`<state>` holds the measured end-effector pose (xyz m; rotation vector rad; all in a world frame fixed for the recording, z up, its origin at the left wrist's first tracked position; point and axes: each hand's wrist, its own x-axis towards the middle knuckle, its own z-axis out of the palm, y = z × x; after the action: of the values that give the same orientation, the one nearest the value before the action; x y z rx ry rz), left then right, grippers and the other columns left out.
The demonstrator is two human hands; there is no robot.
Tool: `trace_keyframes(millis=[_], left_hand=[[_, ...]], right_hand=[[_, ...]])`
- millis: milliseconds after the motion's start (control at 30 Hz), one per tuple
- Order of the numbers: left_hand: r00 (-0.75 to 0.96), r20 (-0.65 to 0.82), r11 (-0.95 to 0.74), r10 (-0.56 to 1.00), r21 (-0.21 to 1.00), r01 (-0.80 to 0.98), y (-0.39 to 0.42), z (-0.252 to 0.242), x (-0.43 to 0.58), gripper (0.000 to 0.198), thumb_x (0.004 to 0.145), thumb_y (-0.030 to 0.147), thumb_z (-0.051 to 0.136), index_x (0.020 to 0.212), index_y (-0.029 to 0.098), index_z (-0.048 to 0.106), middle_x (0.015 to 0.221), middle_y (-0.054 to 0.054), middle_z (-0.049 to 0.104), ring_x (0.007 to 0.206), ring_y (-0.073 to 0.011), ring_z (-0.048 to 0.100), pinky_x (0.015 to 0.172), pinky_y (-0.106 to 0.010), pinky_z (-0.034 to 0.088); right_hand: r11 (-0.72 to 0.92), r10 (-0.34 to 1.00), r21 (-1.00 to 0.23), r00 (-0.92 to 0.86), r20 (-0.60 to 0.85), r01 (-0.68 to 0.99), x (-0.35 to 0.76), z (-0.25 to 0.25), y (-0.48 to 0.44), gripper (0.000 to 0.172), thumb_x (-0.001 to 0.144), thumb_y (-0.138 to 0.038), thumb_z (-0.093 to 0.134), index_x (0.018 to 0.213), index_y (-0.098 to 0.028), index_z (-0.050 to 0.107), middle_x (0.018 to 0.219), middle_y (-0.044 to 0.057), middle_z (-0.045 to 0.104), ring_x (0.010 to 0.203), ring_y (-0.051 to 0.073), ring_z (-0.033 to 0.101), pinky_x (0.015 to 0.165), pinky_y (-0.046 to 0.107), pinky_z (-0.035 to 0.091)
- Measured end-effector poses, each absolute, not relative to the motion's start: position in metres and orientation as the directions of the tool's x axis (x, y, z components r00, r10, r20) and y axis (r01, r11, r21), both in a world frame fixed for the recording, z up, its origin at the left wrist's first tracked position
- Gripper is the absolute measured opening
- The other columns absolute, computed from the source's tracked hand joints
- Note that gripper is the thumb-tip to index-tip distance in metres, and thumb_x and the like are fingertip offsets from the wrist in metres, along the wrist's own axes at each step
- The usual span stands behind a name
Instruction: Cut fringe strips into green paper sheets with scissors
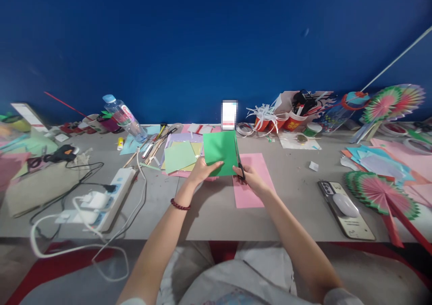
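My left hand (204,170) grips a sheet of green paper (220,152) at its lower left, the thumb lying across its face. In my right hand (251,178) is a pair of black-handled scissors (240,171); the blades point away from me along the right edge of the green sheet. Whether the blades are parted is too fine to tell. Below my right hand a pink sheet (258,190) lies flat on the table. Left of the green paper rests a stack of coloured papers with a pale green sheet (179,157) on top.
A white power strip (118,197) with cables lies at the left, near a tilted plastic bottle (126,118). At the right are a phone (347,212) with a white mouse (344,205) on it and a pleated paper fan (374,190). Red cups (293,122) stand against the blue wall.
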<state>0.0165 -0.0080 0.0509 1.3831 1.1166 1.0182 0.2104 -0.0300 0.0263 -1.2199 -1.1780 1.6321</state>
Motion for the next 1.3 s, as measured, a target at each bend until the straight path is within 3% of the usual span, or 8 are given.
trace_keyframes(millis=[567, 767, 1000, 1300], left_hand=[[0.177, 0.059, -0.088, 0.982, 0.983, 0.161, -0.011, 0.054, 0.020, 0.039, 0.066, 0.045, 0.076, 0.087, 0.012, 0.070, 0.088, -0.012, 0.073, 0.088, -0.0287, 0.067, 0.082, -0.039, 0.056], [0.200, 0.043, -0.084, 0.979, 0.976, 0.202, -0.011, 0.052, 0.021, 0.043, 0.066, 0.047, 0.075, 0.091, 0.012, 0.070, 0.090, -0.012, 0.072, 0.081, -0.0259, 0.067, 0.074, -0.036, 0.057], [0.187, 0.011, -0.060, 0.982, 0.964, 0.259, -0.012, 0.050, 0.021, 0.044, 0.069, 0.049, 0.072, 0.089, 0.010, 0.070, 0.078, -0.010, 0.071, 0.069, -0.0235, 0.066, 0.061, -0.033, 0.056], [0.189, 0.013, -0.056, 0.982, 0.973, 0.225, -0.009, 0.040, 0.021, 0.042, 0.069, 0.050, 0.071, 0.086, 0.011, 0.069, 0.082, -0.010, 0.072, 0.070, -0.0226, 0.067, 0.064, -0.032, 0.056]], right_hand=[[-0.288, 0.941, -0.956, -0.202, -0.273, -0.048, 0.211, 0.027, -0.029, 0.053, 0.062, -0.066, 0.069, 0.074, -0.017, 0.053, 0.053, -0.002, 0.053, 0.042, 0.006, 0.041, 0.040, 0.020, 0.027], [-0.275, 0.945, -0.957, -0.206, -0.253, -0.087, 0.212, 0.023, -0.027, 0.052, 0.062, -0.065, 0.070, 0.070, -0.017, 0.052, 0.053, -0.004, 0.047, 0.043, 0.007, 0.042, 0.039, 0.020, 0.024], [-0.263, 0.946, -0.959, -0.225, -0.234, -0.107, 0.213, 0.022, -0.027, 0.050, 0.064, -0.064, 0.070, 0.071, -0.017, 0.052, 0.053, -0.004, 0.045, 0.043, 0.006, 0.040, 0.039, 0.020, 0.022], [-0.257, 0.950, -0.963, -0.206, -0.237, -0.079, 0.213, 0.021, -0.026, 0.052, 0.066, -0.067, 0.067, 0.071, -0.017, 0.052, 0.053, -0.003, 0.050, 0.042, 0.007, 0.040, 0.039, 0.020, 0.024]])
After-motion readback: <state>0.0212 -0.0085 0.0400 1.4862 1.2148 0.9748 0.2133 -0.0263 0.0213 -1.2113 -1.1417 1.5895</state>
